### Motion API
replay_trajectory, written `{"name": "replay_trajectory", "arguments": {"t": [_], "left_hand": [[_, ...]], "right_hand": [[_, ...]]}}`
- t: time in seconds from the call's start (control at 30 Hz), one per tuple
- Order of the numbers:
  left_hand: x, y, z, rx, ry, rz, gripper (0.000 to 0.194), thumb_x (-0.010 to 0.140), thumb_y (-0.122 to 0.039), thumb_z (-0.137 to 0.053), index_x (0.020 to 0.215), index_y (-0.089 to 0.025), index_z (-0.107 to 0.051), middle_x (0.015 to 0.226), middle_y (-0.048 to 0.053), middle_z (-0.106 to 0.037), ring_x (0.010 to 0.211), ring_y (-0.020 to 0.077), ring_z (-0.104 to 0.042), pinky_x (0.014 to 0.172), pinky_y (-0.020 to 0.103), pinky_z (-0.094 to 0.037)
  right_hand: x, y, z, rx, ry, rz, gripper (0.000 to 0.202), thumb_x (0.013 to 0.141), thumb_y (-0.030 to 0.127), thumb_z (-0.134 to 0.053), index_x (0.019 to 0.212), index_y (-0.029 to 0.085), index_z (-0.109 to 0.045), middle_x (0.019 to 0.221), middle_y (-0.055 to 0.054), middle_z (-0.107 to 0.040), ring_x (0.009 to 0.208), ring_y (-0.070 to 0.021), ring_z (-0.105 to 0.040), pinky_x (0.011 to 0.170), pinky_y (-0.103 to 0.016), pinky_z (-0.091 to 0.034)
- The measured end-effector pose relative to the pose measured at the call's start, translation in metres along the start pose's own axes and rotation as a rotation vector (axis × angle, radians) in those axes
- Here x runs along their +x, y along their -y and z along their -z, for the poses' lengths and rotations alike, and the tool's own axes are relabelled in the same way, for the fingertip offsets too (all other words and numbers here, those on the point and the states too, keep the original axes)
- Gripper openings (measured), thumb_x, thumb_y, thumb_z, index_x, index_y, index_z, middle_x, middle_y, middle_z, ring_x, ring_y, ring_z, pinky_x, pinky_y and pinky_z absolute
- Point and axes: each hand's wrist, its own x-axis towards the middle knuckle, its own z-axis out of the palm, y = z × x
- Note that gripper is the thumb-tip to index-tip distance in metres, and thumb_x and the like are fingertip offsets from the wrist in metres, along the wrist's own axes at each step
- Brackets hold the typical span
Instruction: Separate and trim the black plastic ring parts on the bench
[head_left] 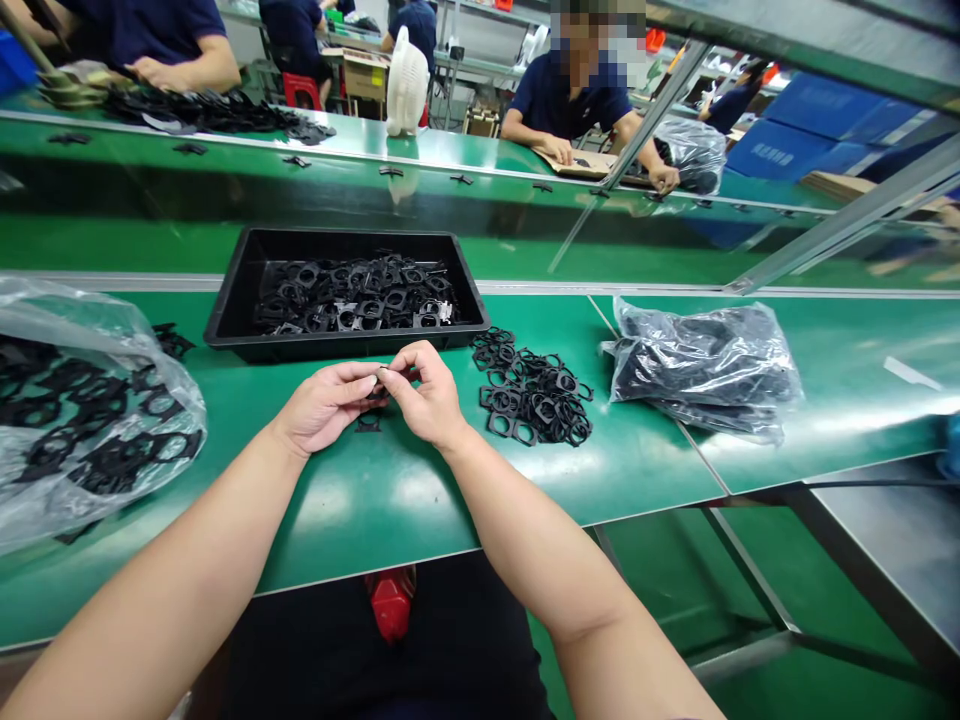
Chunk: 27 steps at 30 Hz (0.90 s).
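My left hand (328,405) and my right hand (429,398) meet over the green tabletop (375,520), fingertips pinched together. Between them is a small black plastic part (381,388), mostly covered by the fingers. Just below the hands another dark piece (368,424) shows on the table. Beyond them stands a black tray (345,345) with many black plastic parts with round openings in it. To the right of my right hand lies a loose pile of black ring-shaped parts (536,395).
An open clear plastic bag (172,350) of black parts lies at the left. A closed plastic bag (705,365) of dark parts sits at the right. Behind, small parts lie along a conveyor belt (510,235); co-workers sit across it. A metal post (660,110) rises at the right.
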Motion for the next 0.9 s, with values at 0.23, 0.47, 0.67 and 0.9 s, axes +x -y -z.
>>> {"name": "replay_trajectory", "arguments": {"t": [0.23, 0.47, 0.67, 0.9], "left_hand": [[0.0024, 0.001, -0.0016, -0.117, 0.003, -0.095, 0.033, 0.066, -0.016, -0.076, 0.098, -0.018, -0.069, 0.087, 0.005, -0.072, 0.084, 0.0172, -0.066, 0.085, 0.035, -0.052], [0.0019, 0.0007, -0.003, -0.135, -0.018, -0.11, 0.031, 0.063, -0.014, -0.078, 0.093, -0.018, -0.07, 0.087, 0.005, -0.072, 0.086, 0.0171, -0.066, 0.092, 0.038, -0.048], [0.0023, 0.0021, -0.0017, -0.13, -0.02, -0.123, 0.031, 0.062, -0.015, -0.079, 0.092, -0.018, -0.071, 0.088, 0.005, -0.072, 0.088, 0.0174, -0.066, 0.09, 0.036, -0.05], [0.0015, 0.0021, -0.0032, -0.125, -0.028, -0.138, 0.03, 0.063, -0.015, -0.078, 0.092, -0.018, -0.071, 0.088, 0.005, -0.072, 0.089, 0.0183, -0.066, 0.093, 0.04, -0.048]], "right_hand": [[0.005, -0.0053, 0.0029, 0.092, -0.107, -0.047, 0.019, 0.078, 0.034, -0.063, 0.085, 0.018, -0.055, 0.084, -0.001, -0.056, 0.07, -0.0099, -0.054, 0.062, -0.024, -0.047], [0.0024, 0.0003, 0.0035, -0.067, -0.033, 0.097, 0.01, 0.079, 0.028, -0.063, 0.077, 0.019, -0.059, 0.082, -0.003, -0.058, 0.076, -0.013, -0.056, 0.065, -0.027, -0.049], [0.0039, -0.0002, 0.006, -0.105, -0.017, 0.136, 0.009, 0.08, 0.026, -0.063, 0.074, 0.019, -0.06, 0.079, -0.003, -0.058, 0.077, -0.0129, -0.056, 0.066, -0.026, -0.048], [0.0026, -0.0002, 0.0046, -0.118, -0.024, 0.124, 0.009, 0.081, 0.027, -0.061, 0.078, 0.019, -0.06, 0.082, -0.003, -0.057, 0.076, -0.0132, -0.054, 0.064, -0.027, -0.047]]}}
